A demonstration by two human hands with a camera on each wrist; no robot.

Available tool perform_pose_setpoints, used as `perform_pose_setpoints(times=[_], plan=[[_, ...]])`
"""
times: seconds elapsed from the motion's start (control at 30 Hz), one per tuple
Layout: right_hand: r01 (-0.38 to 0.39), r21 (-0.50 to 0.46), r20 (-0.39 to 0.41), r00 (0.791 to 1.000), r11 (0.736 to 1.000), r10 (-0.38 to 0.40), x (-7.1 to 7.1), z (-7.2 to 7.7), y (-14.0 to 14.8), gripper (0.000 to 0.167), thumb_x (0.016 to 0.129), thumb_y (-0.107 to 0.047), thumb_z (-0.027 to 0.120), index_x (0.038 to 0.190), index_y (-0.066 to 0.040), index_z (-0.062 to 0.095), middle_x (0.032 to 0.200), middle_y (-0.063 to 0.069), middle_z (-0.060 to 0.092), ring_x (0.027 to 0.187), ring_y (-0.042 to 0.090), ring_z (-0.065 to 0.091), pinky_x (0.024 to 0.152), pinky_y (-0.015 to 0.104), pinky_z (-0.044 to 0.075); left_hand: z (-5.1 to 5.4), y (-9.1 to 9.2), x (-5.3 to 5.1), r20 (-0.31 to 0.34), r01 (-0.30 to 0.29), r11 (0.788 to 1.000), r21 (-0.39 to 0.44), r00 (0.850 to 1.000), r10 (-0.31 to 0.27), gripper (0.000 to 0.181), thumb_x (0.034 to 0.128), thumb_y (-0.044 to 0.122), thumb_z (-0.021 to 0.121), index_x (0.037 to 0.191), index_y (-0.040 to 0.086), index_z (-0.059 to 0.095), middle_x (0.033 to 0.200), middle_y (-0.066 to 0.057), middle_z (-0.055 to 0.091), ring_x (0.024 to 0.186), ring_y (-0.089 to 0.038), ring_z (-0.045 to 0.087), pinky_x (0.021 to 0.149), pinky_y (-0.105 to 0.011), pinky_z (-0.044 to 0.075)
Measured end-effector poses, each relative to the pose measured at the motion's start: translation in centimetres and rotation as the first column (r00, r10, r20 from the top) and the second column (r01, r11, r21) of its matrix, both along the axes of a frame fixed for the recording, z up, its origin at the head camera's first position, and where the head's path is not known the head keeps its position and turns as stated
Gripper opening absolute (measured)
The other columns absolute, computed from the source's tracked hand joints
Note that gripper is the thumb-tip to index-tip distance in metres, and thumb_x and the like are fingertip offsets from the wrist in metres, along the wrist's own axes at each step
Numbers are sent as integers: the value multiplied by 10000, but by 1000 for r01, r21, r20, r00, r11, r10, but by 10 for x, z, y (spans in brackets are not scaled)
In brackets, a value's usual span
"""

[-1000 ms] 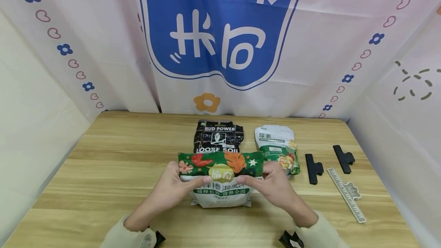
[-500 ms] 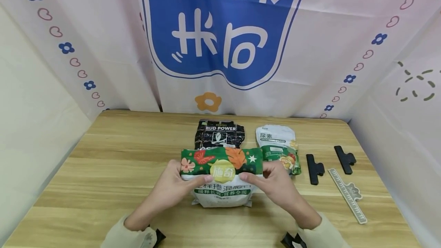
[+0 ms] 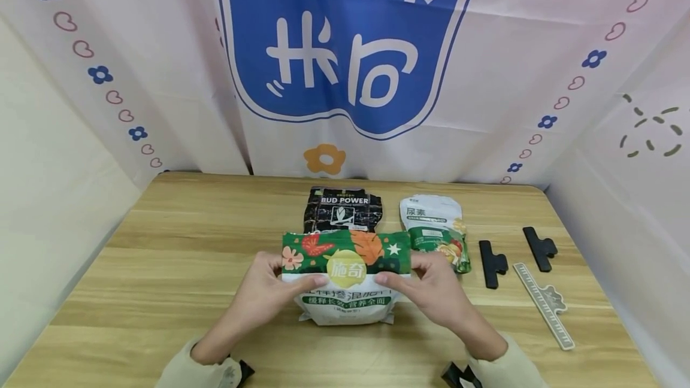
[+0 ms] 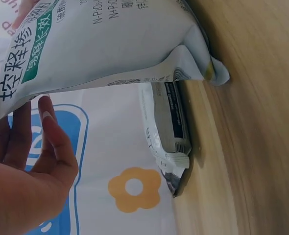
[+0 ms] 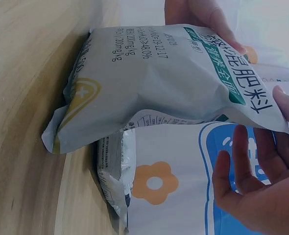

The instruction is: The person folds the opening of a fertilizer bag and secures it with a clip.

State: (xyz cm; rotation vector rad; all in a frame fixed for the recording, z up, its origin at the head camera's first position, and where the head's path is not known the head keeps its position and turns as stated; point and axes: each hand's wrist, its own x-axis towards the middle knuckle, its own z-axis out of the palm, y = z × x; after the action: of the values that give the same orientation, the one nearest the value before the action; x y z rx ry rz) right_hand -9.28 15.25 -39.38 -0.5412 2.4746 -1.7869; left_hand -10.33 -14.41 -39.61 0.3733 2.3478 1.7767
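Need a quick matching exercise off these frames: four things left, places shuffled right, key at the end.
1. flower bag
2. black bag
3. pouch
4. grey clip

A. between the black bag and the black clips
B. partly hidden behind the flower bag
C. right of the right hand, nearer the camera than both black clips
D. gripped by the left hand and right hand

Pairs: 1-D, 2-B, 3-A, 4-C
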Motion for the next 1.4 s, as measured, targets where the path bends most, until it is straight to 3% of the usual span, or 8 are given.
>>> perform_pose_setpoints(times=[0.13,0.33,0.53,0.7,0.93,1.1,1.27,1.4], plan=[[-1,5,-1,1000,1000,1,0,1,1,69,923,-206,817,969,-164,844,1115,-15,823,1058,86,755,955,249,606,0,0,-1,19,-17,1000,-16,1000,18,306,863,296,879,1109,123,819,1039,-57,833,715,-50,690,671,-202,608],[4,-4,48,999,1000,-4,0,3,2,109,922,-228,818,1005,-161,842,1180,-6,807,1131,106,745,1009,259,592,1,-1,-2,43,-40,998,-39,998,42,261,903,306,843,1075,110,827,987,-71,835,490,-20,343,424,-178,292],[16,12,101,995,1000,-17,-1,3,2,138,917,-266,824,1023,-178,840,1230,-21,791,1271,176,696,1137,374,539,2,0,-3,64,-47,997,-68,997,51,277,926,344,817,1085,117,824,974,-60,835,561,-36,480,454,-179,324],[59,65,137,988,996,-67,-2,4,0,142,901,-327,836,994,-221,841,1219,-30,795,1461,296,552,1299,624,296,3,1,-2,102,-60,995,-85,992,69,279,924,363,816,1082,134,829,944,-43,834,504,-41,372,431,-181,273],[92,94,181,978,991,-108,-3,6,-1,137,888,-344,846,928,-214,842,1329,16,750,1502,313,503,1293,609,321,5,3,1,155,-114,989,-92,980,127,270,894,385,843,1012,142,846,870,-41,817,486,-63,242,433,-184,198],[104,127,196,972,986,-128,-2,7,-1,349,883,-369,845,684,-115,713,1101,10,823,1517,330,482,1310,623,275,4,3,2,191,-169,983,-68,965,179,340,861,396,871,800,68,811,648,35,715,492,-70,206,440,-194,176],[104,145,199,971,984,-132,-1,8,-1,501,880,-374,849,599,-98,540,1133,9,784,1174,223,671,1015,387,563,3,1,2,221,-194,977,-91,953,210,639,885,431,844,507,91,457,486,99,253,494,-85,189,454,-196,152],[107,143,242,960,984,-139,0,8,-2,504,874,-380,855,606,-106,528,1069,39,718,802,144,556,674,228,478,1,0,1,262,-176,974,-141,942,208,679,910,487,801,491,132,401,487,96,236,498,-88,205,458,-198,166]])
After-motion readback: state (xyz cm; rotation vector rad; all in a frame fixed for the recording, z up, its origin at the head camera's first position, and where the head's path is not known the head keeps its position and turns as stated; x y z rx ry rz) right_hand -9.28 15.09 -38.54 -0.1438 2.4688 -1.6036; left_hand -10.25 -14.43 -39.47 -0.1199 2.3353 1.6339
